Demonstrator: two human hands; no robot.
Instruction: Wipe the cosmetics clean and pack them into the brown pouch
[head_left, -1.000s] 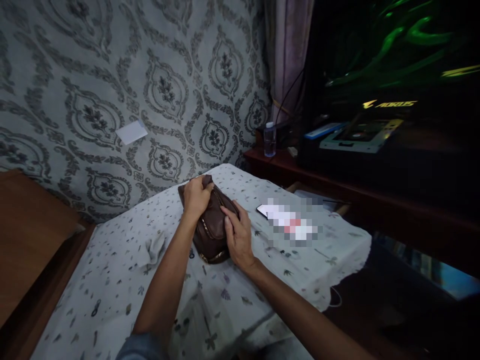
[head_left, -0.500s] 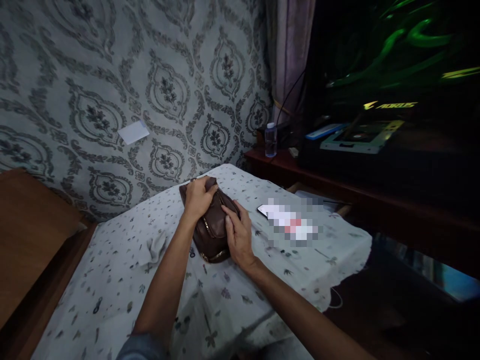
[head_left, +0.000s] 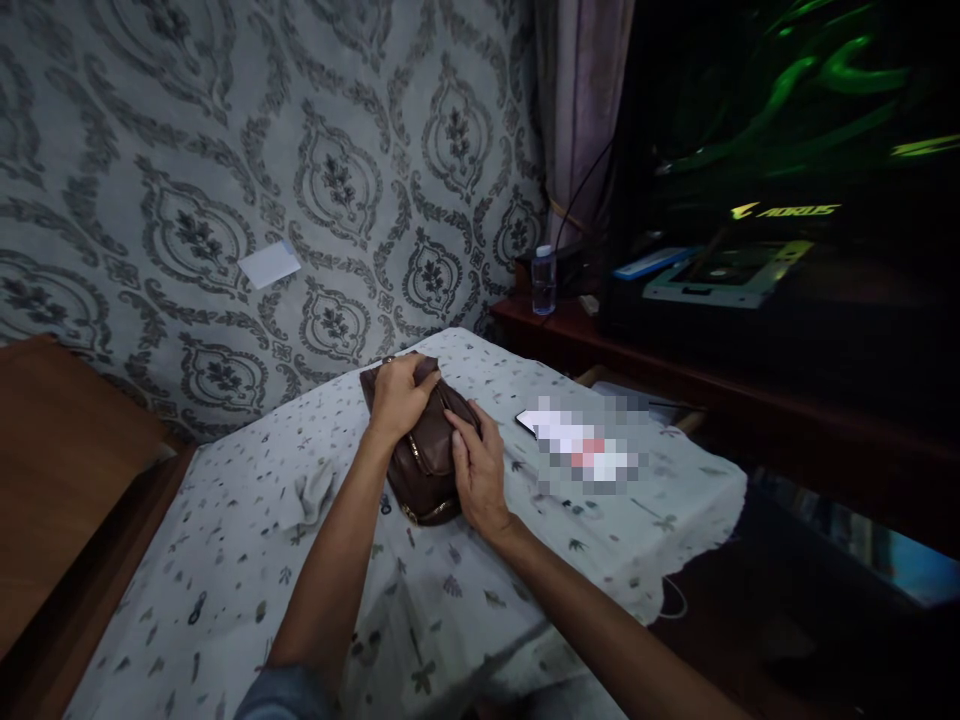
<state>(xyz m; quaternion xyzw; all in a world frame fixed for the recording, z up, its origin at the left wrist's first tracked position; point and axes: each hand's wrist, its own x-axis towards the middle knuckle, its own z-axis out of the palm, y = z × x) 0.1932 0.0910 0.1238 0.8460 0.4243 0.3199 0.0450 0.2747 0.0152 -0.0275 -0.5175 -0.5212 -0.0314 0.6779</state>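
Note:
A dark brown bag (head_left: 433, 440) with gold-coloured zips lies on the white patterned cloth (head_left: 247, 520). Over its far left end my left hand (head_left: 401, 392) is closed, gripping the brown material between thumb and fingers. My right hand (head_left: 480, 470) rests along the bag's right side, thumb and index finger lying on top of it; its other fingers are partly hidden behind the side. To the right of the bag lies a phone (head_left: 526, 424) with a lit screen, mostly blurred out. A crumpled pale cloth (head_left: 309, 494) is left of my left forearm.
A clear bottle (head_left: 543, 285) with a white cap stands on the dark red desk (head_left: 517, 312) at the back. Right of it is a dark computer case (head_left: 675, 340) with green light. A wooden board (head_left: 67, 470) borders the left side. A white card (head_left: 270, 266) is on the wallpaper.
Both hands and the bag hold almost the same positions. The whole view has shifted very slightly.

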